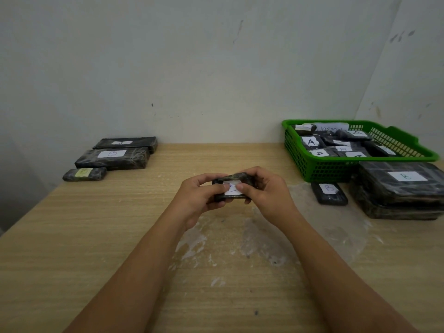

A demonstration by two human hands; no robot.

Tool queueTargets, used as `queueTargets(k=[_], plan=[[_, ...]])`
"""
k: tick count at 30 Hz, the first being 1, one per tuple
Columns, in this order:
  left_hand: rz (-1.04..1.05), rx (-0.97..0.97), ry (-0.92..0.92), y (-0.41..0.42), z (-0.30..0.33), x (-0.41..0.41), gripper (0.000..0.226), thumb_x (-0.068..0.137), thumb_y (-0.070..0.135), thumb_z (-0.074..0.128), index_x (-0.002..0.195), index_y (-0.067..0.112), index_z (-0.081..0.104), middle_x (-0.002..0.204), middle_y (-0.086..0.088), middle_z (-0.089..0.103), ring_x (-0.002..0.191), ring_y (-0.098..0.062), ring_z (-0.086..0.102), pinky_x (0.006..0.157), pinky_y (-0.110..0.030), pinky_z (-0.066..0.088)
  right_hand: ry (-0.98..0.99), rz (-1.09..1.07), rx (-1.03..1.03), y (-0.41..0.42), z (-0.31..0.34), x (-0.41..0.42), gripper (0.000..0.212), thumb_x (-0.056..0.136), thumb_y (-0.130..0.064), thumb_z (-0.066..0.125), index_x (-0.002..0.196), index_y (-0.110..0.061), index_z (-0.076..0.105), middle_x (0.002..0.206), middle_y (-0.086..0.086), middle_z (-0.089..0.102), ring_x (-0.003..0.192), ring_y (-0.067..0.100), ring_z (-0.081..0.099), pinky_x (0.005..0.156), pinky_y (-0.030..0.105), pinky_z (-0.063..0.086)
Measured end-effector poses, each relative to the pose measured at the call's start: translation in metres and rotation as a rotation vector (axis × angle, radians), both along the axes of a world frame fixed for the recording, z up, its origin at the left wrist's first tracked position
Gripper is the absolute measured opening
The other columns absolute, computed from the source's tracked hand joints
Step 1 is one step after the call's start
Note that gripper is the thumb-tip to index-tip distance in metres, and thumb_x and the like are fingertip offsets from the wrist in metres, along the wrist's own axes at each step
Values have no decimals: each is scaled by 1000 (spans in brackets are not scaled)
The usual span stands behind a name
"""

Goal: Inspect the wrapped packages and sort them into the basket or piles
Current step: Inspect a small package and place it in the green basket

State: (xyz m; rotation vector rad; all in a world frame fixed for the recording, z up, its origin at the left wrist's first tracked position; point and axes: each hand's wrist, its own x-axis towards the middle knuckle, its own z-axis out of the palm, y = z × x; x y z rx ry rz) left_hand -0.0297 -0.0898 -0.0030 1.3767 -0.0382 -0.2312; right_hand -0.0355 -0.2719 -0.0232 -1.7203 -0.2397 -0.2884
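Both forearms reach mid-bench (72,236). Left hand (194,198) and right hand (266,191) pinch small black film-wrapped package (234,180), white label up, above bench. Clear thumbs off letter; likely B, match small B package (329,193) by green plastic basket (312,169).

The counter (101,236) lies bare through the middle and near side. At far left three black packages (113,157) sit in a row; at far right the green basket (319,169), a small package (329,193) and stacked large packages (398,191) block passage.
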Motion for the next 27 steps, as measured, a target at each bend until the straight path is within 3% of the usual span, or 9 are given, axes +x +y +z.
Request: queueTargets(k=[4,7,12,18,27], plan=[[-71,1,-70,1,0,0,37,87,7,77,123,9,70,107,-14,77,84,-25,76,71,-24,60,74,-10,88,-5,2,1,13,92,-1,72,101,-10,70,88,9,73,65,14,66,56,26,56],[-111,25,-162,3,-1,2,53,78,6,82,129,10,68,121,-11,73,94,-27,76,80,-26,58,169,4,235,-8,4,3,21,93,-4,71,114,-1,70,90,12,75,66,17,67,57,25,57],[-65,15,-169,6,-4,5,62,69,17,84,128,7,68,119,-16,73,95,-28,76,81,-25,59,220,33,323,-5,6,3,28,97,-12,68,124,-5,67,104,17,73,73,18,70,64,28,59],[-18,11,-150,3,-5,7,50,76,22,81,122,5,70,102,-13,77,85,-19,75,76,-22,58,159,60,213,-9,7,0,46,83,-15,82,127,-15,67,106,12,74,83,18,71,73,29,58],[-64,56,-165,2,-3,3,37,83,29,76,111,6,76,103,-16,78,90,-25,76,82,-28,61,130,-21,220,-9,11,-3,42,80,-11,85,119,-7,71,96,15,77,73,22,72,69,28,59]])
